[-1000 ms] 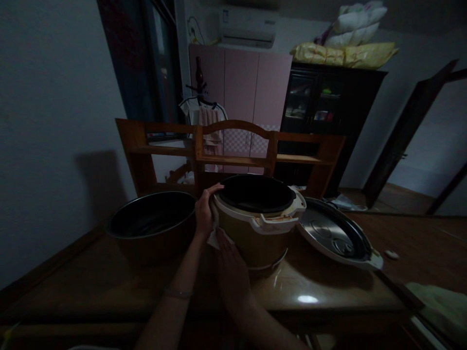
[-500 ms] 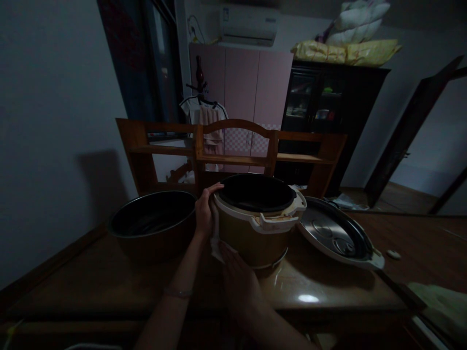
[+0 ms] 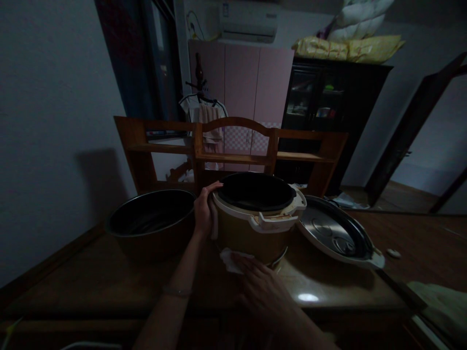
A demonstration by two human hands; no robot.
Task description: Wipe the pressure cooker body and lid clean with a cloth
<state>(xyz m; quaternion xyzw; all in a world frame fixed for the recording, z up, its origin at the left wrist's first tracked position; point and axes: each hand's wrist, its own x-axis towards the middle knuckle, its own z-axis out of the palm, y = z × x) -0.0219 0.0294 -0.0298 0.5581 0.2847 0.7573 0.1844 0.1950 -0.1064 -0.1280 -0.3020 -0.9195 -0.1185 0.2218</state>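
Note:
An electric pressure cooker (image 3: 248,233) with a gold body, pale rim and dark open inside stands on the wooden desk (image 3: 204,291). My left hand (image 3: 203,211) grips its left upper edge, fingers over the rim and side handle. Low on the cooker's front, my right hand (image 3: 264,284) presses a white cloth (image 3: 229,260) against the body near the base, fingers stretched over it. A dark inner pot (image 3: 153,238) stands left of the cooker. On the right lies the cooker's lid (image 3: 323,226), its metal inside facing up.
A wooden shelf rack (image 3: 237,158) rises along the desk's back edge. A small white object (image 3: 393,253) lies right of the lid. Greenish fabric (image 3: 438,301) shows at the lower right. Pink wardrobe (image 3: 241,82) and dark cabinet (image 3: 332,126) stand behind.
My right hand has slid the cloth rightward and slightly down, from the cooker's left side toward its front base. My left hand stays on the rim.

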